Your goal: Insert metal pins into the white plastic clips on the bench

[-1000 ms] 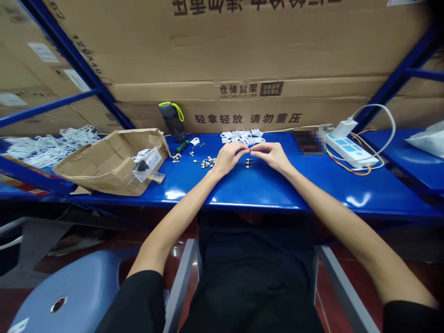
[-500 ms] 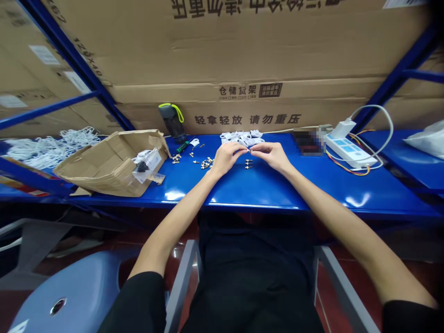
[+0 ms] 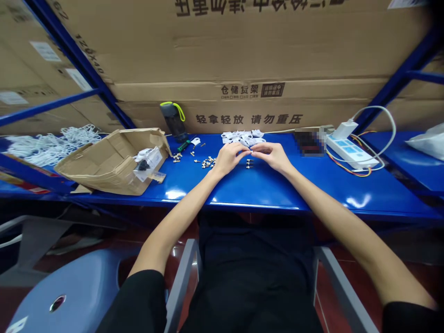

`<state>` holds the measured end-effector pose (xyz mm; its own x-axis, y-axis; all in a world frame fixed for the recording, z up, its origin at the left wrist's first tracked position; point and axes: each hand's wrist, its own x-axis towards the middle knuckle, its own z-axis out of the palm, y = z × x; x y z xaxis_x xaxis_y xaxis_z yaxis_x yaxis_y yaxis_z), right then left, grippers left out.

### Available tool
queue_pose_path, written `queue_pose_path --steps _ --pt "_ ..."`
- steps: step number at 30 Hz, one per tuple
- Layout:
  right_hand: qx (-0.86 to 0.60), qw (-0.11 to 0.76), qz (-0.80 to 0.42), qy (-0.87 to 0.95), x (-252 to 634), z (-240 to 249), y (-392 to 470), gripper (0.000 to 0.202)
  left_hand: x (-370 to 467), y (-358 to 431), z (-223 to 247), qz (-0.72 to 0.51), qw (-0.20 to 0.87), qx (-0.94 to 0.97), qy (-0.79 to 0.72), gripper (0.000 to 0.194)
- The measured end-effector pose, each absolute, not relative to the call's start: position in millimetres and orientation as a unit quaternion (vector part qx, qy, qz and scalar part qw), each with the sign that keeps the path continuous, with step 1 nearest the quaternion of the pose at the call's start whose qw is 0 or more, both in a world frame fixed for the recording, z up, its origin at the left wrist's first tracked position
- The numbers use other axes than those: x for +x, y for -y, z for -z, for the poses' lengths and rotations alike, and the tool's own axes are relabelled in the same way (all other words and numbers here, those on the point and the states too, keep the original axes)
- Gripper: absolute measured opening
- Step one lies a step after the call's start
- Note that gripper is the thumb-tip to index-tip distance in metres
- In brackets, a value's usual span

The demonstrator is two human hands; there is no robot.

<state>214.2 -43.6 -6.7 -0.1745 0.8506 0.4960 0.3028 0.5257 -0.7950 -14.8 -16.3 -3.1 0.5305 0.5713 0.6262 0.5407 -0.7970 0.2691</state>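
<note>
Fingertip to fingertip over the blue table, both hands pinch a tiny whitish piece (image 3: 251, 152) whose exact kind is too small to make out. My left hand (image 3: 229, 158) is closed on it from the left, my right hand (image 3: 274, 155) from the right. Just below the fingers lie several small brass-and-white pin-like parts (image 3: 249, 163) in a short column. A loose heap of similar small parts (image 3: 208, 163) is beside my left hand, partly hidden by it. Behind both hands sits a pile of white plastic pieces (image 3: 244, 137).
An open cardboard box (image 3: 100, 169) stands left, with white cords (image 3: 52, 144) behind it. A dark bottle (image 3: 174, 122) and a green-handled tool (image 3: 183, 146) are at the back. A white power strip (image 3: 354, 151) with cables lies right. A blue stool (image 3: 72, 282) is lower left.
The view has shifted slightly. Both hands stay together at nearly the same spot, with the fingertips slightly adjusted around the tiny piece.
</note>
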Motion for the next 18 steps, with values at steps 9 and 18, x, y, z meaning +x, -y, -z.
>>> queue_pose_path --steps 9,18 --pt "-0.421 0.489 -0.238 0.726 217.0 2.8 45.3 0.045 -16.5 14.7 3.1 -0.372 0.021 0.871 -0.320 0.029" --pt "-0.417 0.474 -0.222 0.743 213.7 2.5 50.8 0.040 -17.0 15.9 5.6 -0.375 0.029 0.879 -0.295 0.029"
